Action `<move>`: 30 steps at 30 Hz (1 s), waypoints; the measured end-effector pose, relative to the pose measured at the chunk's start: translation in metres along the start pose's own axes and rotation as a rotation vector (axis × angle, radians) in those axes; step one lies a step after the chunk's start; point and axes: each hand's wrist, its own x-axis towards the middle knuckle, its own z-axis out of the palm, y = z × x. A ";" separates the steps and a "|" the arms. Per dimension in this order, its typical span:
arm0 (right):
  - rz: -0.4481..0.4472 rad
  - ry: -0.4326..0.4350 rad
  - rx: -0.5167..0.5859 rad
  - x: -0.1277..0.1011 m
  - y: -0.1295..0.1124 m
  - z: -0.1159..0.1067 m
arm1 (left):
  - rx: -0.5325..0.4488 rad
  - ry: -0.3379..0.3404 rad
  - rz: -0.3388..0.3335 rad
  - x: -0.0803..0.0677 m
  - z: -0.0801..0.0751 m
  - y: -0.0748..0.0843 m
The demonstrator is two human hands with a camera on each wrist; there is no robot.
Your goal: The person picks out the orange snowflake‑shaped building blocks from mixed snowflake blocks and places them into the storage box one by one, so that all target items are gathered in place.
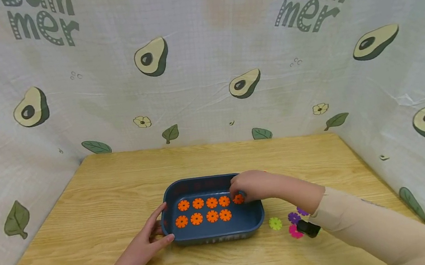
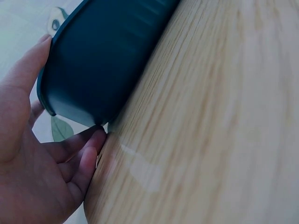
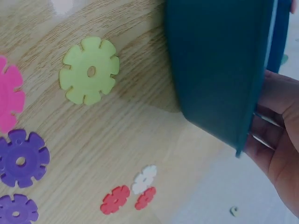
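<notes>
A dark blue plastic tray [image 1: 215, 232] stands on the table, with notched orange flower discs [image 1: 212, 216] laid in two rows on its floor. My left hand [image 1: 147, 236] holds the tray's left end, thumb at the near corner and a fingertip at the rim. In the left wrist view its other fingers [image 2: 88, 158] curl low beside the tray. My right hand [image 1: 254, 185] reaches over the right rim into the back corner. Its curled fingers pinch the last orange disc [image 1: 238, 199] of the far row; in the right wrist view the tray wall hides the fingertips.
Right of the tray lie a yellow-green disc [image 3: 88, 70], purple discs [image 3: 22, 157] and a pink disc [image 3: 9, 95]. Two red discs [image 3: 115, 199] and a white disc [image 3: 144, 179] lie farther back. A printed cloth [image 1: 193, 62] surrounds the wooden table [image 1: 128, 172].
</notes>
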 end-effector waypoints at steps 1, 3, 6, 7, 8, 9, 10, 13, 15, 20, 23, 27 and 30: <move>-0.001 0.002 0.008 -0.002 0.000 -0.001 | 0.000 0.001 0.000 0.000 0.000 0.000; -0.002 0.009 0.021 -0.006 -0.001 -0.003 | 0.002 0.001 0.001 0.000 0.000 0.000; -0.003 0.025 0.026 -0.015 -0.001 -0.007 | 0.008 0.003 0.002 0.000 0.000 0.001; -0.003 0.032 0.027 -0.018 -0.001 -0.009 | 0.008 0.001 0.002 0.000 0.000 0.001; -0.005 0.041 0.024 -0.022 -0.001 -0.011 | 0.008 -0.002 0.002 0.000 0.000 0.001; -0.007 0.050 0.019 -0.026 -0.001 -0.012 | 0.007 -0.004 0.002 0.000 0.000 0.001; -0.007 0.059 0.015 -0.030 -0.001 -0.014 | 0.005 -0.006 0.003 0.000 0.000 0.001; -0.016 0.091 0.010 -0.041 0.000 -0.019 | 0.003 -0.009 0.000 0.000 0.000 0.001; -0.023 0.109 0.004 -0.049 0.001 -0.022 | 0.005 -0.005 0.002 0.001 0.000 0.001; 0.020 0.105 0.024 -0.067 0.006 -0.023 | 0.009 0.001 0.011 0.001 -0.001 0.000; 0.066 0.090 0.052 -0.078 0.009 -0.022 | 0.012 -0.003 0.016 0.001 -0.001 -0.001; 0.119 0.073 0.095 -0.092 0.014 -0.020 | 0.015 -0.003 0.017 0.001 -0.001 -0.003; 0.161 0.042 0.158 -0.102 0.017 -0.016 | 0.014 0.000 0.016 0.001 0.000 -0.003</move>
